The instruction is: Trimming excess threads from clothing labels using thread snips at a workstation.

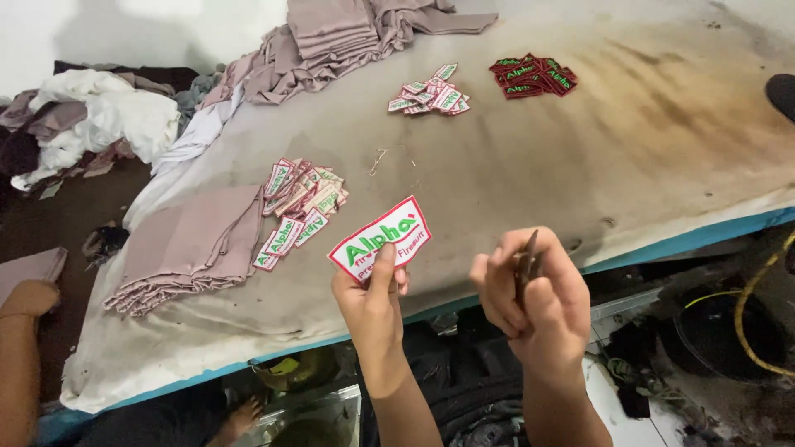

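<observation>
One white embroidered patch with a red border and green lettering [380,238] is held up at the centre of the view, tilted with its right end higher, above the near edge of the stained cloth-covered work table [530,165]. It is pinched at its lower edge by the left hand [374,308], with the thumb pressed on the front face and the other fingers closed behind it. At 3 o'clock of the patch, just beside it, the right hand [530,302] is curled closed around a small dark pointed tool [527,265], whose tip stands upward between the fingers. At 10 o'clock of the patch, a loose heap of similar white patches [298,207] lies on the table, touching a stack of folded mauve fabric pieces [195,248] at 9 o'clock. At 12 o'clock, well apart, a smaller pile of white patches [431,93] is seen, and at 1 o'clock a pile of dark red patches with green lettering [532,76]. A larger heap of mauve fabric [331,37] lies at 11 o'clock, along the far edge. Another person's arm [21,348] is visible at 8 o'clock.
</observation>
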